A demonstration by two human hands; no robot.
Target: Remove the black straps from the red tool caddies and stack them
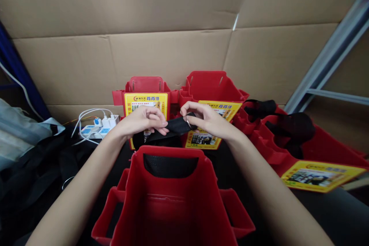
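Cardboard panels form the backdrop of a dark work surface crowded with red fabric bags.

Reference landmark: the open red bag at the near edge, between the forearms. Its mouth faces up, a black mesh panel lines its far inner wall, and a side pocket projects from each flank.

Just beyond the far rim of the open red bag, both hands hold a black strap above it. The left hand is closed over the left portion of the strap, fingers curled round it. The right hand pinches the right end between thumb and fingertips; a small metal part shows at that pinch, too small to identify.

Farther behind the open red bag stand two upright red bags side by side, each carrying a yellow printed card.

To the right of the open red bag, more red bags lie flat with black straps on top and another yellow card.

To the far left of the open red bag sits a white power strip with plugs and white cables.
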